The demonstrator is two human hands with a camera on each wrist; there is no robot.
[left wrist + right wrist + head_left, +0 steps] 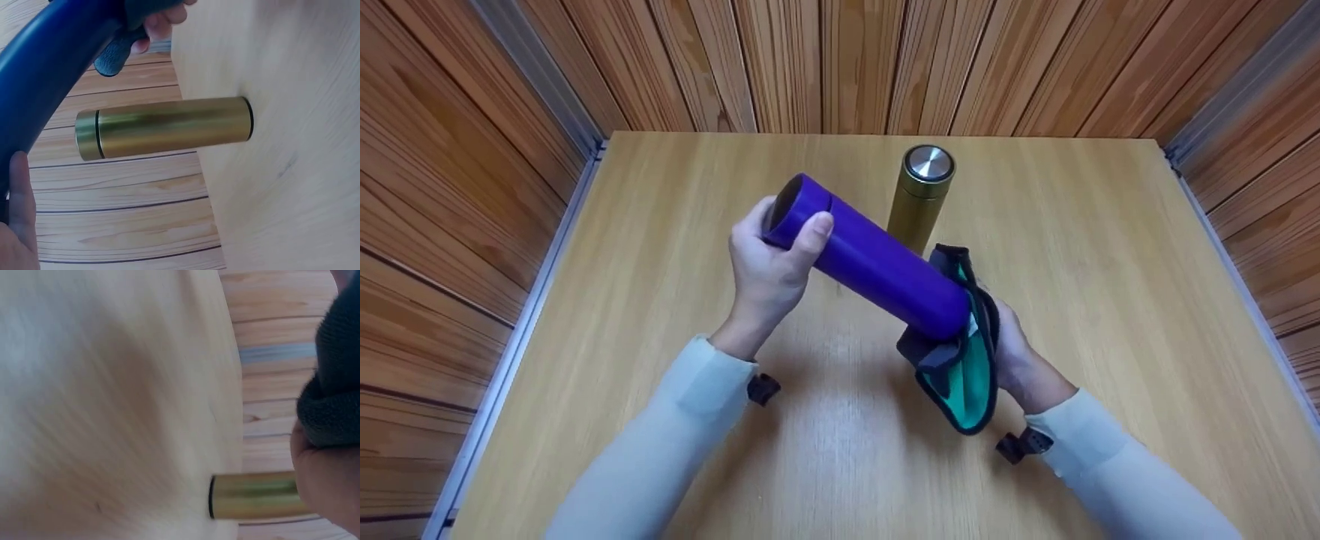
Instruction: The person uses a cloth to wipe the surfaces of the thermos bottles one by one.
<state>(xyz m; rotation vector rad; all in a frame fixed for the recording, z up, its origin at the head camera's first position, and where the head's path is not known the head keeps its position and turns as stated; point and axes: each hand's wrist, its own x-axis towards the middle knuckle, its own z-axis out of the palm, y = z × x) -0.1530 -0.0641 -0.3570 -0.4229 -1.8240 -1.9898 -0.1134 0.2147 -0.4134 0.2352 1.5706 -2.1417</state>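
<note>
My left hand [765,262] grips a long purple cylinder [885,266] near its upper end, thumb laid along the side. That end looks dark and hollow, with a thin seam just below it. The cylinder slants down to the right in the air. At its lower end my right hand [1014,349] holds a dark grey cloth [979,375] with a teal side and black-bound edge, folded partly around the tip. Most of the right fingers are hidden behind the cloth. In the right wrist view the cloth [337,410] looks fuzzy, bunched above the hand.
Behind the cylinder a gold thermos flask [919,199] with a silver-topped lid stands upright on the wooden table [675,195]. Wood-plank walls [855,67] rise at the back and both sides, with metal strips [521,300] along the side edges.
</note>
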